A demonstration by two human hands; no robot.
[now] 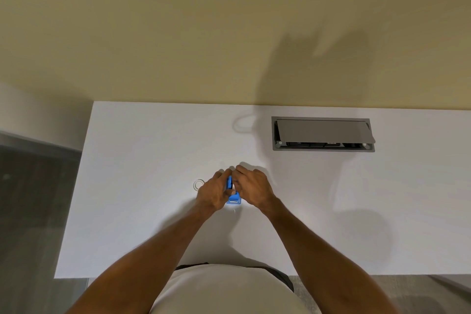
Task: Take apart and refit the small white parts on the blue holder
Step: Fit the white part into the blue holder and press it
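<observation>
Right now both hands meet over the middle of the white table [132, 186], closed around a small blue holder [233, 197]. Its lower end pokes out beneath the knuckles, showing a pale slot, while a strip of blue shows between the two hands higher up. The left hand [212, 192] wraps the holder from its side, fingers curled over the top. The right hand [252, 187] comes in from the other side, fingertips pinched down at the blue edge – a speck of white shows there, though whether it is one of the small white parts I cannot tell. Just beside the left hand lies a clear ring [199, 184], flat on the table. Farther back, well apart from the hands, a grey cable box [322, 134] is sunk into the tabletop, its lid tilted up.
</observation>
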